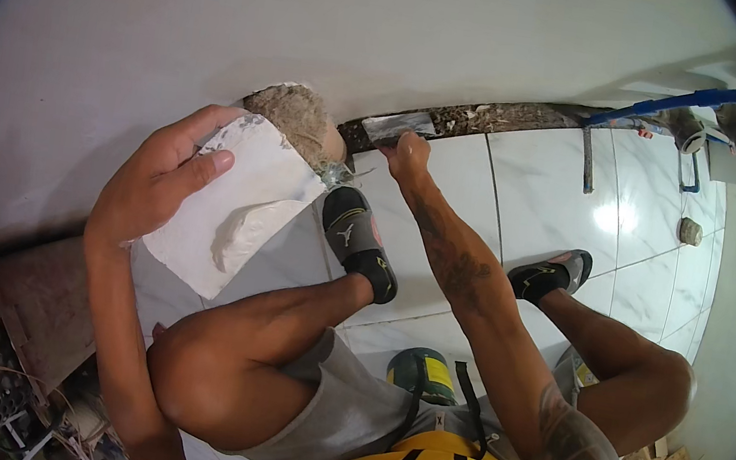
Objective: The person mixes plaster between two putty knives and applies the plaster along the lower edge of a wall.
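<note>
My left hand (149, 179) grips a white board (279, 161) by its edge, thumb on top. A thick lump of white putty (247, 230) sits on the board. My right hand (410, 154) is closed around a putty knife, its handle hidden in the fist. The knife's wide, whitish blade (398, 128) lies against the dark, rough strip (506, 118) along the foot of the wall. Between the hands, a rough grey-brown clump (293, 116) bulges from the wall's base, close beside the board.
A green tub with a yellow label (424, 376) stands between my legs. My sandalled feet rest on white tiles (451, 171). Blue pipes (677, 106) run at the far right, near a small round block (690, 231). Brown panels (42, 307) and clutter lie at left.
</note>
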Demonstrator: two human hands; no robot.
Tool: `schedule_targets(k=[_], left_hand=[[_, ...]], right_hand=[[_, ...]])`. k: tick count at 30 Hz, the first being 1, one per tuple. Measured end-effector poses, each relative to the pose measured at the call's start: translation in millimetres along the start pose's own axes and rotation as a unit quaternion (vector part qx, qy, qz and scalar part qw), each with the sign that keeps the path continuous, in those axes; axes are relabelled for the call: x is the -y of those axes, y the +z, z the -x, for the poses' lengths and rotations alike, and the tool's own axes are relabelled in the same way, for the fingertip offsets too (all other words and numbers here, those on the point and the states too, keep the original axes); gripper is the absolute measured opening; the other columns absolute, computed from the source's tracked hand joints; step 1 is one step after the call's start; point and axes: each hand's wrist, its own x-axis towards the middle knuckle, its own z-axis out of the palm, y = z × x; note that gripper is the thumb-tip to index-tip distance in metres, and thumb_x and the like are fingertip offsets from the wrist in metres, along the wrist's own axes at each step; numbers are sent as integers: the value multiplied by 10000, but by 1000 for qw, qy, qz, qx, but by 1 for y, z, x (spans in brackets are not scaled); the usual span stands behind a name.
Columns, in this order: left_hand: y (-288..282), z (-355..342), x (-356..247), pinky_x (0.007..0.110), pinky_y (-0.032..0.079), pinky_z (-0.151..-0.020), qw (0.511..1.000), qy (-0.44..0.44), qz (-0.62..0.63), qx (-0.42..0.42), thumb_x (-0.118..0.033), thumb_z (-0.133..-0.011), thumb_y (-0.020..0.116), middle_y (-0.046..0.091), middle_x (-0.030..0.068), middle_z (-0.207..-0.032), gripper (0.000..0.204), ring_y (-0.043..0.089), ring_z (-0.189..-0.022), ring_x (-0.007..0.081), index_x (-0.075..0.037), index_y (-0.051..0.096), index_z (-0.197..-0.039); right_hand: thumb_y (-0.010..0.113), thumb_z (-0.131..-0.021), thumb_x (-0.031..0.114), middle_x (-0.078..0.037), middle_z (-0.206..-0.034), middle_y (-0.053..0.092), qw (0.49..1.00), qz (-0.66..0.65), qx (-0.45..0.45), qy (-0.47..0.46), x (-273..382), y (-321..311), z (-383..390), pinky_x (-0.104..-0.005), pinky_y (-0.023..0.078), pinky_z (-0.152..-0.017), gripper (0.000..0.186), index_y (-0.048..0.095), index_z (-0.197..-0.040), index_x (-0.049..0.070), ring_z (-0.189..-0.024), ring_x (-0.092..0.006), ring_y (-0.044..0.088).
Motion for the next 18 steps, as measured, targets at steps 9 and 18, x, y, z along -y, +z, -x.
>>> schedule_targets(k=[9,18], left_hand=[[0,3,-2,240,411,-865,1000,13,0,3,-127,-937,489,600,51,-1035,332,519,-948,86,24,493,-1233],[3,-2,-3,246,419,-853,999,33,17,10,-131,-934,491,601,59,-1036,330,525,-945,93,22,494,-1226]], right_hand=[[825,-646,267,-199,-680,611,922,348,28,-166,12,6,-5,-427,494,-564,361,602,-761,7,-641,-413,602],[856,-601,169,-181,-609,579,989,15,-33,-144,-39,6,-44,-402,481,-503,384,506,-605,12,-555,-356,594]])
